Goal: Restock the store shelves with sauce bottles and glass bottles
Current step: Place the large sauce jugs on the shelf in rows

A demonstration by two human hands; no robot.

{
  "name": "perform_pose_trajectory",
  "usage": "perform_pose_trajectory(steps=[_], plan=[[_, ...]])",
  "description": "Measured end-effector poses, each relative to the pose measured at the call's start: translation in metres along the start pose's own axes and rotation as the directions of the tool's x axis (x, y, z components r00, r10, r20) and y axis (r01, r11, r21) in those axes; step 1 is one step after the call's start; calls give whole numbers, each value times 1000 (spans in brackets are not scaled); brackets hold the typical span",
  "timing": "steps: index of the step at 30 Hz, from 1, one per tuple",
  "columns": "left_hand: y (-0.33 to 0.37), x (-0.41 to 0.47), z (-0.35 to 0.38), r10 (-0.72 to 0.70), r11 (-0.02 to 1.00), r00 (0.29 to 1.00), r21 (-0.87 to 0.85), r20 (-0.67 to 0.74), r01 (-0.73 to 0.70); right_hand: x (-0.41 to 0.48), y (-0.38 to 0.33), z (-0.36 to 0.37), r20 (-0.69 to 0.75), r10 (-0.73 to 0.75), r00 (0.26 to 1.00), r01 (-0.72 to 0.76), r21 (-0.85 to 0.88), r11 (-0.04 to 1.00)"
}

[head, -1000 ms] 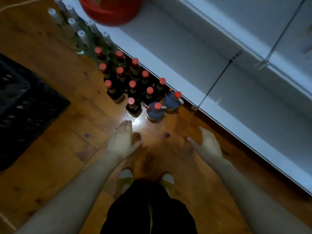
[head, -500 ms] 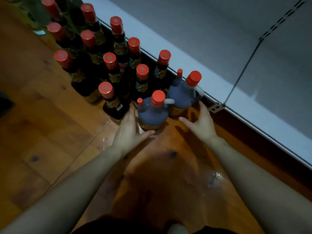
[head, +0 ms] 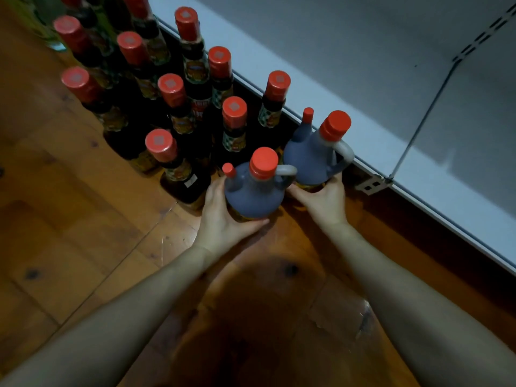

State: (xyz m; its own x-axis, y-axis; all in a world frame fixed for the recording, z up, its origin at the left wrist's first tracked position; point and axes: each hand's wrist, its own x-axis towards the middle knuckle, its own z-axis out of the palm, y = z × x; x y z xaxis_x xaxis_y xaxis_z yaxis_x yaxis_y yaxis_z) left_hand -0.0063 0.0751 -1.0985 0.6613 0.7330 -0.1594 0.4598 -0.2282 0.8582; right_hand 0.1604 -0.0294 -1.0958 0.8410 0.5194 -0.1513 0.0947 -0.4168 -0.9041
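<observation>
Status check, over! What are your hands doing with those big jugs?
Left hand grips near jug. Right hand grips far jug. Small bottles crowd close on the left.

Left hand (head: 220, 219): fingers mostly hidden behind near jug (head: 252, 191). Right hand (head: 324, 201): fingertips hidden behind far jug (head: 310, 160). Jug labels almost fully covered, unreadable. Sauce bottles (head: 181, 113): labels blurred, text illegible, back row cut off by top edge. Greenish bottles (head: 47, 32) top left cropped and dim. Shelf (head: 363, 79) runs off top and right. Forearms cut by bottom edge.
</observation>
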Motion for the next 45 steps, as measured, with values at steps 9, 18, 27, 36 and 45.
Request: perform_pose_trajectory(steps=[9, 18, 27, 36, 45], plan=[[10, -18, -15, -35, 993, 999, -109, 21, 37, -41, -13, -16, -110, 104, 988, -100, 39, 994], [139, -68, -110, -132, 978, 990, -160, 41, 137, -104, -150, -76, -14, 195, 981, -194, 82, 978], [338, -117, -238, -127, 966, 991, -230, -32, 117, -152, -369, -153, 74, 149, 986, -155, 77, 985], [546, -157, -361, -66, 975, 989, -220, -134, 35, -182, -584, -246, 123, 9, 992, -31, 180, 983], [690, -181, -446, 54, 963, 959, -240, -278, -124, -196, -735, -319, 167, -250, 954, 204, 251, 946]])
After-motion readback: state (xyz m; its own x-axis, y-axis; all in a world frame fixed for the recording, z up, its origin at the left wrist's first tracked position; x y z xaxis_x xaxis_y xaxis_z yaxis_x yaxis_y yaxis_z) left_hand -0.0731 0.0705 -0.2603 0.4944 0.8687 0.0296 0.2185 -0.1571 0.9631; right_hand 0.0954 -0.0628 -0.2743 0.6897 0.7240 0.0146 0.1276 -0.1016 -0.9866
